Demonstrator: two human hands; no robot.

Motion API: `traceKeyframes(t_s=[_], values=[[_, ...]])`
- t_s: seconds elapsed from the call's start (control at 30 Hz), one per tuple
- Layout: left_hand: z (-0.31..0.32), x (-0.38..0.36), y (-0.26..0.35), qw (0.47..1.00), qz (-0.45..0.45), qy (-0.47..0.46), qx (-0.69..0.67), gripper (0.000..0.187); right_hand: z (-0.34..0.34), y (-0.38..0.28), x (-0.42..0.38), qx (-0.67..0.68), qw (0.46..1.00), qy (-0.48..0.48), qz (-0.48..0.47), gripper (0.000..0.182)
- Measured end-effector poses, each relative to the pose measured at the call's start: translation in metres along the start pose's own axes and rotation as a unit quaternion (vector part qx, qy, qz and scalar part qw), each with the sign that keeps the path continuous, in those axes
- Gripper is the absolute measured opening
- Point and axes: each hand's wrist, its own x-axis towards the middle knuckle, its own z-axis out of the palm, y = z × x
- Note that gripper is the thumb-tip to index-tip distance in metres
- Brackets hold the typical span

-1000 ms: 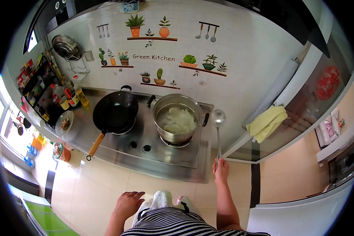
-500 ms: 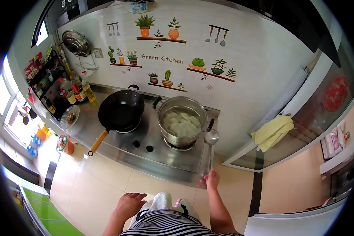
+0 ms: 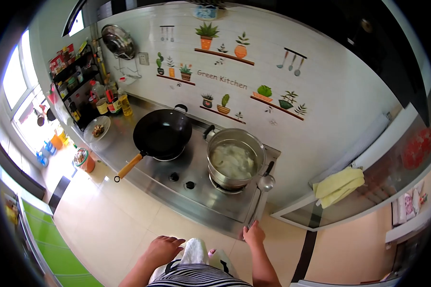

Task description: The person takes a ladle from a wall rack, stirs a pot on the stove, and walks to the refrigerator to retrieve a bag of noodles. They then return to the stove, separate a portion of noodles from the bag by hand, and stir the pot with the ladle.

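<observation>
My right hand [image 3: 255, 233] is closed around the handle end of a steel ladle [image 3: 266, 182] near the stove's front right corner. The ladle's bowl is beside the pot's right handle. To its left, a large steel pot [image 3: 225, 182] stands on the right burner, with pale, dumpling-like pieces [image 3: 232, 161] in its water. My left hand [image 3: 165, 249] holds nothing; it hovers in front of my waist with its fingers loosely stretched. The black wok [image 3: 163, 130] sits on the left burner, its wooden handle [image 3: 129, 166] pointing toward the front left.
Oil and sauce bottles [image 3: 114, 103] stand by a black rack [image 3: 76, 79] at the back left. A glass plate [image 3: 88, 136] with some food is on the counter. A yellow cloth [image 3: 340, 185] hangs at the right, and an orange bin [image 3: 85, 165] stands at the left.
The view has turned, so the stove sits lower and further right, at a tilt. My right hand still grips the ladle beside the pot, and my left hand stays near my waist.
</observation>
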Motion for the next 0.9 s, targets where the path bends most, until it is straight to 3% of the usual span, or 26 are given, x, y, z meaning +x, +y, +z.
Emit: traceKeyframes(t_s=[0.23,0.3,0.33,0.4,0.43,0.47,0.57,0.73,0.77,0.9], values=[[0.014,-0.028,-0.006,1.000,-0.027,0.005,-0.006,0.031,-0.018,-0.016,-0.006,-0.069,0.997,-0.018,0.000,0.063],[0.014,-0.046,-0.021,0.998,-0.057,0.003,-0.016,0.029,-0.027,-0.031,-0.012,-0.071,0.996,0.052,-0.007,0.052],[0.016,-0.055,-0.030,0.997,-0.073,-0.005,-0.025,0.028,-0.026,-0.035,-0.009,-0.076,0.996,0.050,-0.019,0.052],[0.013,-0.073,-0.052,0.996,-0.082,-0.001,-0.043,0.027,-0.016,-0.045,-0.004,-0.033,0.981,0.125,-0.147,0.033],[0.003,-0.079,-0.060,0.995,-0.091,-0.032,-0.032,0.027,-0.013,-0.060,-0.006,-0.006,0.967,0.152,-0.206,0.018],[-0.006,-0.086,-0.068,0.993,-0.101,-0.063,-0.021,0.027,-0.007,-0.077,-0.010,-0.007,0.964,0.148,-0.219,0.018],[-0.020,-0.117,-0.110,0.995,-0.096,-0.007,-0.042,0.030,0.009,-0.150,-0.047,0.085,0.930,0.159,-0.321,0.013],[-0.043,-0.197,-0.196,0.989,-0.121,0.080,-0.008,0.034,0.093,-0.280,-0.119,0.074,0.902,0.071,-0.420,0.012],[-0.053,-0.215,-0.210,0.984,-0.176,0.017,0.006,0.031,0.106,-0.307,-0.135,0.077,0.888,0.060,-0.450,0.014],[-0.042,-0.295,-0.267,0.960,-0.270,0.076,-0.011,0.021,0.131,-0.399,-0.179,0.075,0.854,0.015,-0.515,0.017]])
